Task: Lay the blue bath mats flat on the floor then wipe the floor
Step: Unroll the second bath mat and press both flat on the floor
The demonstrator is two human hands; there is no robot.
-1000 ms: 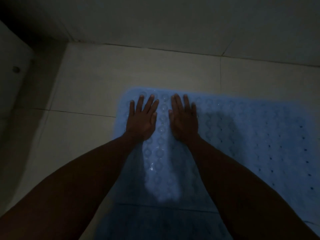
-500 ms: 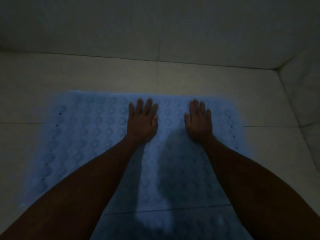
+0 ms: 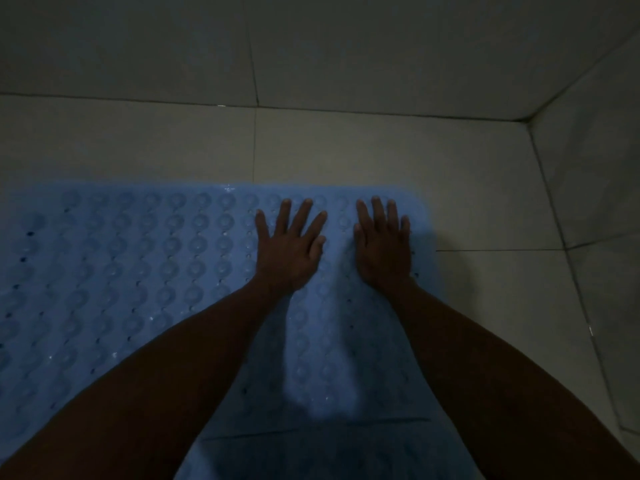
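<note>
Looking down, I see the blue bath mat spread flat on the floor, its far edge running parallel to the wall and its rounded far right corner near the corner of the room. It looks like soft rubbery plastic, covered in rows of round raised bumps with small dark holes between them, and a few wet-looking glints catch the dim light. A second blue edge crosses near the bottom of the view, between my forearms; I cannot tell whether it is another mat or a fold. The floor is pale square tile with thin dark grout lines, and the walls are the same dull tile.

My left hand lies palm down on the mat, fingers spread wide, grasping nothing. My right hand lies palm down just beside the mat's right edge, fingers closer together, likewise released. Both forearms reach straight forward from the bottom of the view, the hands near each other but apart.
</note>
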